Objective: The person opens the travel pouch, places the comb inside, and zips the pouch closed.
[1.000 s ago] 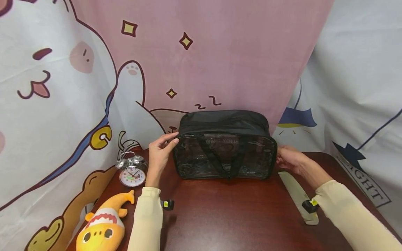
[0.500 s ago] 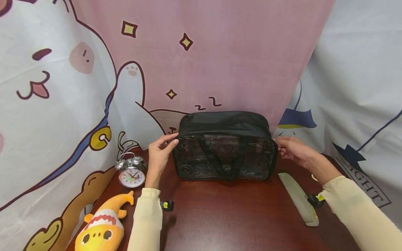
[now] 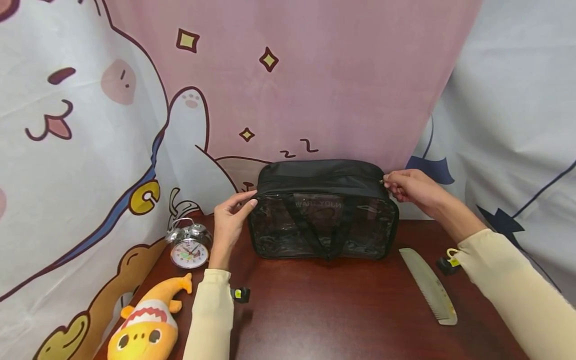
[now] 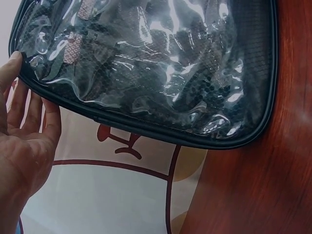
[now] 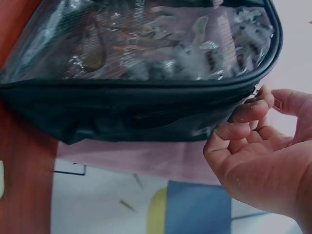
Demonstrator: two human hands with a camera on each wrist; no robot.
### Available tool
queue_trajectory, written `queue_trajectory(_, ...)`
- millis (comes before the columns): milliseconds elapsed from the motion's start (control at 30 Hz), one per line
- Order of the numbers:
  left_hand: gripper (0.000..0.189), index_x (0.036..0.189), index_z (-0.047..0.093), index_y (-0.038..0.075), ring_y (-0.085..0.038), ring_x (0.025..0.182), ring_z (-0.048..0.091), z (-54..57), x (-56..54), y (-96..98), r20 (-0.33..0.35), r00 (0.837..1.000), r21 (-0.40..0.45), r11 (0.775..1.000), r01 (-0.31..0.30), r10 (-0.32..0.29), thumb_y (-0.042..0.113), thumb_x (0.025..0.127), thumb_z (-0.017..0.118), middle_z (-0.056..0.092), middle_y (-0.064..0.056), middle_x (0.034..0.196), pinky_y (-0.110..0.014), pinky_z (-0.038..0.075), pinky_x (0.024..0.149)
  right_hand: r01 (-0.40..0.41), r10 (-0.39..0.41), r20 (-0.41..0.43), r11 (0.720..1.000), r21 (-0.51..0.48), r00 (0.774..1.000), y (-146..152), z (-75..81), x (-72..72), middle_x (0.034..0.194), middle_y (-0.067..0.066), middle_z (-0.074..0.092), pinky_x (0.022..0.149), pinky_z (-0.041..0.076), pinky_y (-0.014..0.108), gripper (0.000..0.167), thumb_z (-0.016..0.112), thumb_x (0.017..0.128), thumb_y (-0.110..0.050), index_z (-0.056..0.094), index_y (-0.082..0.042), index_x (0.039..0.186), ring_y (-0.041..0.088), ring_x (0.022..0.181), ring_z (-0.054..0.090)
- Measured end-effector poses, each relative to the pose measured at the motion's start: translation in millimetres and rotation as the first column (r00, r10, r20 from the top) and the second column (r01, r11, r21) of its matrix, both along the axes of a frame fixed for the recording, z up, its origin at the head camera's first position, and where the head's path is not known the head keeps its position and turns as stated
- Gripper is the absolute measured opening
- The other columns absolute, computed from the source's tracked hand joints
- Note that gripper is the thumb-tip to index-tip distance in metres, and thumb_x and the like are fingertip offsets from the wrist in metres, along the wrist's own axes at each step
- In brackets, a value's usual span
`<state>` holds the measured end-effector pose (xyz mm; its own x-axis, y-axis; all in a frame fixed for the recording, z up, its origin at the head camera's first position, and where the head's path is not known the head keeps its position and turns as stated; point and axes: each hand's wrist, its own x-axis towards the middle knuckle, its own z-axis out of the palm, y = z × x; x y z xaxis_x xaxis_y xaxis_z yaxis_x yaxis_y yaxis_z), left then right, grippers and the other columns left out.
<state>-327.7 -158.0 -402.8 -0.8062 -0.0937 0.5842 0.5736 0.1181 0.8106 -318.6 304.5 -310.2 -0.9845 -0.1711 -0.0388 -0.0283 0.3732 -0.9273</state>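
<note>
A black toiletry bag with a clear plastic front (image 3: 321, 225) and two dark straps stands upright on the table. My left hand (image 3: 230, 222) pinches its upper left edge, thumb in front and fingers behind, as the left wrist view (image 4: 29, 126) also shows. At the bag's upper right corner, my right hand (image 3: 414, 190) pinches a small metal zipper pull (image 3: 382, 181). In the right wrist view the fingers of my right hand (image 5: 258, 146) are curled at the end of the zipper (image 5: 255, 90). The bag's back is hidden.
A silver twin-bell alarm clock (image 3: 189, 247) and an orange shark plush toy (image 3: 148, 320) are at the left. A pale comb (image 3: 427, 285) lies at the right, near a partly hidden yellow ring-shaped thing (image 3: 451, 253). Printed cloth (image 3: 342, 90) hangs behind the reddish-brown table (image 3: 315, 305).
My right hand has risen along the bag's right side to its upper right corner, with the zipper pull now visible at its fingertips. My left hand has stayed in place.
</note>
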Motion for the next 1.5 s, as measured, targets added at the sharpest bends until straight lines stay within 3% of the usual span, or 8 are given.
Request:
queue_trajectory(467,0.022,0.116,0.082,0.012,-0.006,0.098,0.067,-1.9,-3.0,2.0,0.019,1.000,0.018,1.000,-0.003,0.002,0.016,0.094,0.082,0.080,0.010,0.110,-0.019,0.050,0.077,0.085,-0.040,-0.188,0.968,0.234,0.981,-54.4,38.8,-4.8,0.073,-0.008,0.056,0.064,0.045,0.028,0.042,0.053,0.110,-0.041,0.072,-0.007,0.092,0.010,0.068,0.051)
queue_trajectory(600,0.022,0.116,0.082,0.011,-0.006,0.099,0.067,-0.9,-2.7,3.2,0.017,1.000,0.028,1.000,0.010,-0.010,0.015,0.094,0.082,0.080,0.010,0.109,-0.018,0.051,0.079,0.105,-0.036,-0.232,0.950,0.293,0.972,-71.1,47.5,-4.8,0.074,-0.006,0.056,0.069,0.044,0.032,0.045,0.051,0.111,-0.041,0.073,-0.006,0.093,0.015,0.071,0.052)
queue_trajectory(867,0.023,0.118,0.082,0.013,-0.006,0.085,0.057,-2.1,-1.1,2.6,0.023,1.000,0.010,1.000,-0.006,0.006,0.016,0.095,0.081,0.079,0.012,0.110,-0.019,0.044,0.067,0.128,0.003,-0.311,0.907,0.401,0.950,-100.1,57.5,-5.9,0.084,0.004,0.067,0.065,0.041,0.035,0.045,0.050,0.111,-0.037,0.076,-0.006,0.090,0.020,0.073,0.052)
queue_trajectory(1000,0.023,0.118,0.082,0.012,-0.004,0.087,0.060,-2.3,-2.4,3.9,0.023,1.000,0.015,1.000,-0.004,0.004,0.016,0.095,0.081,0.079,0.012,0.110,-0.018,0.045,0.069,0.153,0.014,-0.341,0.876,0.457,0.940,-109.1,61.1,-8.9,0.089,0.009,0.071,0.060,0.038,0.035,0.046,0.049,0.111,-0.035,0.079,-0.008,0.089,0.019,0.063,0.047)
queue_trajectory(1200,0.023,0.118,0.081,0.008,-0.004,0.084,0.059,-0.8,-2.0,5.0,0.010,1.000,0.033,0.999,0.011,-0.011,0.014,0.096,0.080,0.079,0.012,0.108,-0.017,0.044,0.067,0.203,0.016,-0.389,0.832,0.517,0.921,-132.1,68.7,-13.9,0.076,0.004,0.071,0.058,0.036,0.034,0.046,0.050,0.108,-0.031,0.079,-0.011,0.078,0.018,0.056,0.042)
queue_trajectory(1367,0.022,0.117,0.082,0.010,-0.006,0.083,0.057,-0.9,-2.6,6.6,0.006,1.000,0.035,0.999,0.001,-0.002,0.014,0.096,0.080,0.079,0.013,0.106,-0.017,0.042,0.066,0.236,0.023,-0.403,0.780,0.579,0.915,-159.1,74.5,-15.5,0.056,-0.003,0.053,0.053,0.035,0.031,0.050,0.050,0.105,-0.031,0.059,-0.015,0.059,0.019,0.053,0.045)
queue_trajectory(1500,0.022,0.117,0.081,0.009,-0.007,0.084,0.058,-1.4,-2.7,7.5,0.009,1.000,0.044,0.999,0.005,-0.005,0.012,0.095,0.080,0.079,0.012,0.107,-0.017,0.043,0.067,0.238,0.023,-0.389,0.756,0.609,0.921,-181.5,76.5,-16.5,0.053,-0.004,0.040,0.049,0.032,0.030,0.051,0.050,0.106,-0.032,0.049,-0.017,0.056,0.017,0.050,0.041)
